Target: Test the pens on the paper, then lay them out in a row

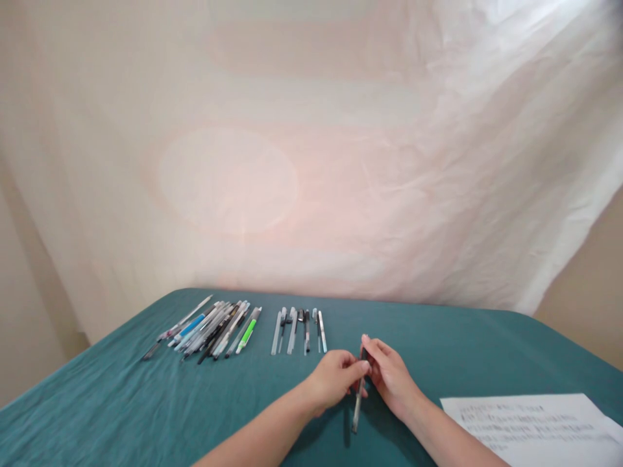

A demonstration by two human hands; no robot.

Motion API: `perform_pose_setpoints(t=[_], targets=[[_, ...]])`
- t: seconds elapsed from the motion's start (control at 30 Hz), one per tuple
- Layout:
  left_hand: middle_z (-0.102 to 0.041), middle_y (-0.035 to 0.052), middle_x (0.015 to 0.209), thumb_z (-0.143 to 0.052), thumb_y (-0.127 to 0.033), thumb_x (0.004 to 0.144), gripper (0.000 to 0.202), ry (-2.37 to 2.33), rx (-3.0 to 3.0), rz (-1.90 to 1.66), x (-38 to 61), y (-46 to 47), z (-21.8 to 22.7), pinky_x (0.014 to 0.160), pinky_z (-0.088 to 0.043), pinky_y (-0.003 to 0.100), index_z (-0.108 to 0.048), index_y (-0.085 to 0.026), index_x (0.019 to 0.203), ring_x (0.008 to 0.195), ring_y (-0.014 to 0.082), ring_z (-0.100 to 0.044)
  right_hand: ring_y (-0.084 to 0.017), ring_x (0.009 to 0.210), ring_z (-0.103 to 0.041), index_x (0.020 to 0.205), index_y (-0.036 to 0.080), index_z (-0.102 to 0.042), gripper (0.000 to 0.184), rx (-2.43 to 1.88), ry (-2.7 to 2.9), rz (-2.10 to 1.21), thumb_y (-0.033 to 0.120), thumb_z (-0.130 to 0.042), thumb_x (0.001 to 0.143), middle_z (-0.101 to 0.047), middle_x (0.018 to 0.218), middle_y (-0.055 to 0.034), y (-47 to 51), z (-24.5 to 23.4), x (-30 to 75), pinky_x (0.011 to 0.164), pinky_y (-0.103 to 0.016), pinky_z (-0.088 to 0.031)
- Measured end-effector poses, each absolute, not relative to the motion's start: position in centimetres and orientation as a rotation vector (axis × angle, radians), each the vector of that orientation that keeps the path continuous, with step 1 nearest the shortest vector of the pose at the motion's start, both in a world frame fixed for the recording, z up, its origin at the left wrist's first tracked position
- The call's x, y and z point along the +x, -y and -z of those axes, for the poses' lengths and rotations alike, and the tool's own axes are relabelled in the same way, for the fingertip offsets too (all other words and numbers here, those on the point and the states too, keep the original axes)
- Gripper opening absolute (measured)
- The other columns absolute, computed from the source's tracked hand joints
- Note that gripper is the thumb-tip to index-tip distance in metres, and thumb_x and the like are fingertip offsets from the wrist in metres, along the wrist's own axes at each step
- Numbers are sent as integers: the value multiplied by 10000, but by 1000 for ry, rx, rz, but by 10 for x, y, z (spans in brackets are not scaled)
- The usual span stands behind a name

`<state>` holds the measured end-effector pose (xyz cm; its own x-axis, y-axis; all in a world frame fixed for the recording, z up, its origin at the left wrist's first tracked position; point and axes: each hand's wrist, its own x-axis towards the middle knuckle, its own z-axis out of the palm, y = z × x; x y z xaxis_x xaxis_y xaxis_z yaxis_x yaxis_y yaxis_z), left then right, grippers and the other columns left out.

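Between my two hands is a slim pen (357, 412) with a dark upper part and a clear, greyish lower barrel. It slants with its lower end toward me, just above the cloth. My left hand (335, 379) pinches it around the middle, thumb on top. My right hand (387, 370) has its fingers closed at the pen's dark upper end. Beyond my left hand lies a row of pens and pen parts (292, 331), some clear, some black, with a pale blue-and-white one (322, 332) at its right end.
A heap of many pens (214, 331) lies at the left, with a bright green one (248, 334) at its right side. Printed paper sheets (525, 425) rest at the front right. A green cloth (146, 408) covers the table; a pale sheet (341, 162) hangs behind.
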<state>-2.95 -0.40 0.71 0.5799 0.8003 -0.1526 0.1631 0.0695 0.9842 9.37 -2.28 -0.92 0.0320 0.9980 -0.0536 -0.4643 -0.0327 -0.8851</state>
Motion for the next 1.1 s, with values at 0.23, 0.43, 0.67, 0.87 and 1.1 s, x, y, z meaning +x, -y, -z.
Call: perform_pose_setpoints(t=[0.23, 0.43, 0.67, 0.87, 1.1], targets=[[-563, -2, 567, -602, -459, 625, 346, -888, 1413, -614, -32, 6, 0, 407, -331, 184, -513, -130, 687, 501, 114, -563, -76, 426, -425, 618, 170, -528, 312, -969, 767, -1347, 461, -634, 658, -473, 526, 51, 23, 5, 93, 414, -215, -360], [-575, -8, 574, -608, -458, 615, 352, -900, 1393, -596, -33, 8, 2, 400, -336, 182, -473, -143, 691, 486, 113, -568, -79, 465, -453, 624, 151, -560, 303, -979, 803, -1317, 439, -652, 653, -561, 615, 12, 23, 11, 97, 427, -212, -348], [-598, 20, 617, -576, -460, 650, 344, -848, 1391, -559, -35, 7, 0, 417, -353, 182, -502, -126, 693, 521, 117, -582, -84, 501, -486, 725, 152, -616, 253, -895, 793, -1369, 400, -643, 680, -612, 722, -2, 19, 16, 101, 448, -214, -369], [-602, 37, 635, -548, -425, 677, 313, -842, 1372, -550, -34, 3, 2, 413, -373, 185, -540, -113, 698, 527, 114, -575, -99, 574, -522, 808, 153, -642, 302, -874, 713, -1408, 408, -664, 647, -641, 823, -31, 16, 17, 103, 512, -229, -416], [-610, 40, 650, -536, -403, 694, 294, -835, 1376, -546, -34, 3, 1, 415, -387, 175, -551, -110, 706, 545, 113, -582, -76, 421, -454, 671, 155, -562, 278, -858, 737, -1454, 418, -650, 670, -514, 523, 40, 19, 12, 98, 417, -208, -367]])
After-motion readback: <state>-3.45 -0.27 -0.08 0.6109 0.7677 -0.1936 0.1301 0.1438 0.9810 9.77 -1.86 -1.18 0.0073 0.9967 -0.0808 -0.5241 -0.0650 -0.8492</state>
